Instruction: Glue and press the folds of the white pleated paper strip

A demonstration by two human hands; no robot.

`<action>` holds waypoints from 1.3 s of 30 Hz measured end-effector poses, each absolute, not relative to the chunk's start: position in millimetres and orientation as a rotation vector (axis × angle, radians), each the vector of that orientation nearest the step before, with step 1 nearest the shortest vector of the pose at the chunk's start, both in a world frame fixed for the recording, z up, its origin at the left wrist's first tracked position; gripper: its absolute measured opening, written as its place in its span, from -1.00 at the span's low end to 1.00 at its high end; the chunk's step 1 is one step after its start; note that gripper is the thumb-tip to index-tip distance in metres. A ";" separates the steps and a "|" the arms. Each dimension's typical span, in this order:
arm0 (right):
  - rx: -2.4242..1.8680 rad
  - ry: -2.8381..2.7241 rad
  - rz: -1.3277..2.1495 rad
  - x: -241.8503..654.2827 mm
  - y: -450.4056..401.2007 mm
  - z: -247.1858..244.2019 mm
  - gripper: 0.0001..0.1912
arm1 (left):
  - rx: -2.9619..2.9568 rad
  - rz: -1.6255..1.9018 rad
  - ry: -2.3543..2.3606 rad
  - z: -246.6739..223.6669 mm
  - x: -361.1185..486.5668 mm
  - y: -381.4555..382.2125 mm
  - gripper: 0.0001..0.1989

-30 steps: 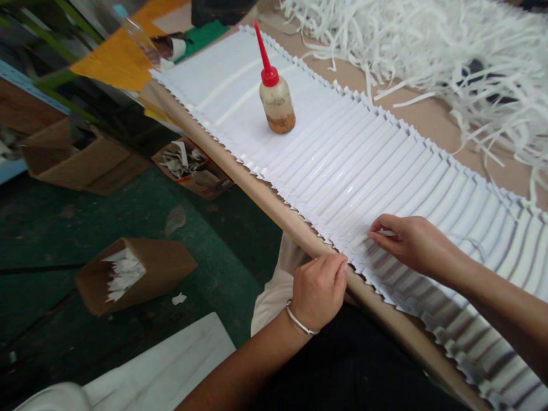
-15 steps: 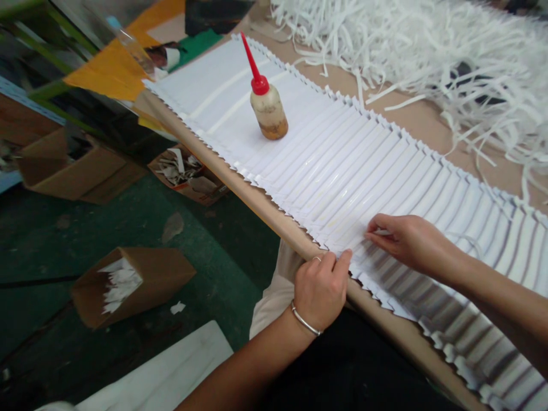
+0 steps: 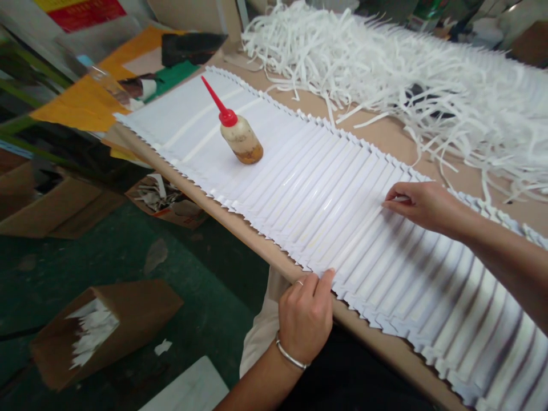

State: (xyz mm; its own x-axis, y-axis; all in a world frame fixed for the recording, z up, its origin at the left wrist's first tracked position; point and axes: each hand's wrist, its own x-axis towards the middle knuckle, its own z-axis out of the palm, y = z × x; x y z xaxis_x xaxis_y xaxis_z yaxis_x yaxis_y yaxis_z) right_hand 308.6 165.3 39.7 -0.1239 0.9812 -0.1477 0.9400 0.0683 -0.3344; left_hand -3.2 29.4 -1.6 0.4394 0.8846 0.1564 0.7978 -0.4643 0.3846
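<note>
White layered sheets (image 3: 317, 188) run in overlapping rows along the brown-covered table (image 3: 252, 237). At their near edge, my left hand (image 3: 306, 311) presses with its index fingertip, the other fingers curled; it seems to pinch the edge of a sheet. My right hand (image 3: 422, 205), over the rows further right, pinches the end of a thin white strip (image 3: 363, 234) that runs down toward my left fingertip. A small bottle (image 3: 242, 137) with a red nozzle and brown liquid stands upright on the flat sheets at left.
A big heap of white strips (image 3: 363, 63) lies along the table's far side. Orange paper (image 3: 89, 103) and a clear bottle with a blue cap (image 3: 103, 77) are at the far left end. Cardboard boxes (image 3: 132, 319) with scraps sit on the green floor.
My right hand has moved away from my left hand, up across the rows, and the strip now stretches between them. My left hand stays at the near edge. The view has shifted.
</note>
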 end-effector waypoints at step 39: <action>-2.176 -2.040 0.435 384.9 234.9 -0.7 -0.73 | 2.439 0.722 1.403 -3.4 -4.0 40.2 -0.66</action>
State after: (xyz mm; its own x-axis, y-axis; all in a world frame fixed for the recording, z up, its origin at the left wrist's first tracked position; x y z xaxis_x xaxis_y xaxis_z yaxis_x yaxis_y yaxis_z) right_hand 384.9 234.9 -0.7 0.0464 0.9915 -0.1212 0.9548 -0.0797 -0.2863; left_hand -4.0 40.2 -3.4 0.4178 0.8582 0.2984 0.7415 -0.5118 0.4339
